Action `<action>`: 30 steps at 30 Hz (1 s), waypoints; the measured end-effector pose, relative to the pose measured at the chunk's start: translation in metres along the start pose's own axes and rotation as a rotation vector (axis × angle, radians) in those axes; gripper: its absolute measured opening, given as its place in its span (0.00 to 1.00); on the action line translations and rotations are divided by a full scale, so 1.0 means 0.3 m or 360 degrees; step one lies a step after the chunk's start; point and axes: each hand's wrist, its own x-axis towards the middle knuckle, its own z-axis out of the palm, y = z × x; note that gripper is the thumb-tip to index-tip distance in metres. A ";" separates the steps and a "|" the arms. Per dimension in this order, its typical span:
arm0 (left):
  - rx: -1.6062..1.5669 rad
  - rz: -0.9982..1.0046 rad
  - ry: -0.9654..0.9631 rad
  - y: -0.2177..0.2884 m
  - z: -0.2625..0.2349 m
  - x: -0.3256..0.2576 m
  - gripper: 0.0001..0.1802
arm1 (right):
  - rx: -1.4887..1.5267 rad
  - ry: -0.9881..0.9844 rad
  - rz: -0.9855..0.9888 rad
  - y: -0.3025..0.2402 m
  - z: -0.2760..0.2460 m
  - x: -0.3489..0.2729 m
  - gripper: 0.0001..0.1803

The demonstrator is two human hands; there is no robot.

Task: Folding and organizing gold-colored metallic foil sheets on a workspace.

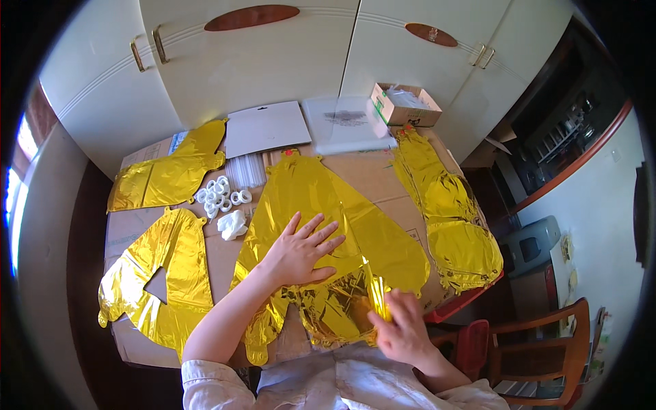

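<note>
A large gold foil balloon (321, 191), flat and roughly triangular, lies in the middle of the cardboard-covered table. My left hand (301, 249) rests on it palm down with fingers spread. At the balloon's near right part, my right hand (403, 330) has its fingers closed on a raised, bunched fold of the foil and looks slightly blurred. The near part of the balloon is creased and folded over. To the left lies another flat gold foil balloon (188, 256) with a small triangular opening.
More gold foil balloons lie at the far left (160, 181) and right (458, 236). Behind are white rings of ribbon or tape (217, 197), a crumpled white piece (232, 224), clear straws (244, 171), a white card (268, 128), a clear bag (345, 123) and an open box (410, 115). A wooden chair (581, 342) stands right.
</note>
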 end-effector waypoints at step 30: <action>0.0011 0.0003 0.0030 -0.001 0.001 -0.003 0.39 | 0.0773 0.0150 0.0540 0.035 0.071 0.012 0.23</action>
